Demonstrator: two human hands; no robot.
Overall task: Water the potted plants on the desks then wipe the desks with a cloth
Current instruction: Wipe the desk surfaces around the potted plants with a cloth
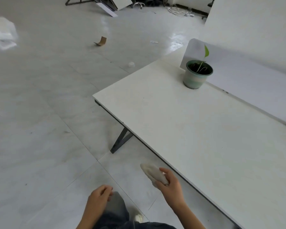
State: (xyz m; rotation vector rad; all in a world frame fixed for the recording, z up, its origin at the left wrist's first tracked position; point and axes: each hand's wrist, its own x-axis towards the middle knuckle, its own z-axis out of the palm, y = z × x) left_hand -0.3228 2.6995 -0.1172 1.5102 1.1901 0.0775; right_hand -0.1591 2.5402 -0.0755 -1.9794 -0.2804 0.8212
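A white desk (pixel 180 129) runs from the centre to the lower right. Near its far edge stands a pale green pot (pixel 196 76) with a thin stem and one green leaf (pixel 206 51). My right hand (pixel 171 184) is below the desk's front edge, over the floor, and grips a crumpled whitish cloth (pixel 153 172) that sticks out to the upper left. My left hand (pixel 100 197) hangs by my leg with its fingers curled and nothing seen in them.
A white partition panel (pixel 248 80) runs along the back of the desk. The desk's dark metal leg (pixel 120 141) stands on the tiled floor. A cardboard scrap (pixel 101 41), a plastic bag (pixel 2 35) and far-off frames and cables (pixel 178 10) lie on the floor.
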